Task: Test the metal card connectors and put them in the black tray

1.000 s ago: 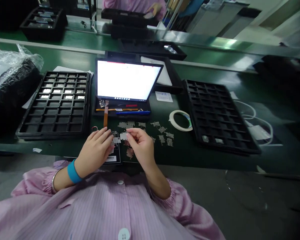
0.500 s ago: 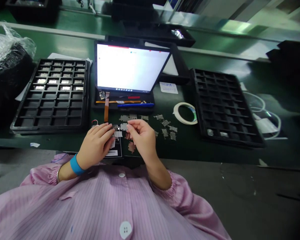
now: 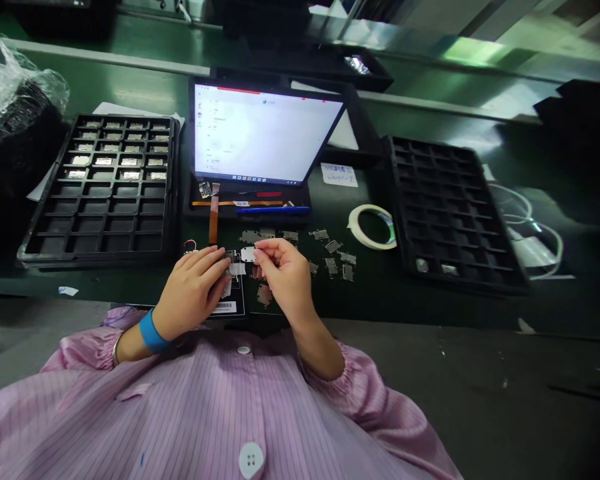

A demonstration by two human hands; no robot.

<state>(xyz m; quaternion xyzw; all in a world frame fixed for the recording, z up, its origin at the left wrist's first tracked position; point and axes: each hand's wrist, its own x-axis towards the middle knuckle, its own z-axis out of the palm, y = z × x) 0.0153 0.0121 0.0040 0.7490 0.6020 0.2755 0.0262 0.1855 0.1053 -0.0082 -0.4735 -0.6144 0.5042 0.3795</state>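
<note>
My left hand (image 3: 194,285), with a blue band on its wrist, lies with fingers stretched over a black board (image 3: 236,293) near the table's front edge. The hand covers much of that board; a barcode label and whitish strips show beside it. A flat orange-brown ribbon cable (image 3: 213,223) runs from there up to the laptop. My right hand (image 3: 286,277) pinches a small bright metal plate (image 3: 248,254) between thumb and fingertips, just right of the board. Similar thin metal plates (image 3: 331,266) lie loose around and right of this hand. A copper-toned plate (image 3: 265,295) lies below it.
A laptop (image 3: 265,137) stands open behind my hands, with a blue pen-like tool (image 3: 273,211) on it. At left is a black compartment tray (image 3: 100,223) with metal parts in its far rows. To the right are a tape roll (image 3: 356,233) and another black tray (image 3: 450,213) holding two parts.
The laptop screen has gone from nearly blank to showing lines of text. The plate in my right hand now looks brighter. Both hands have stayed almost in place.
</note>
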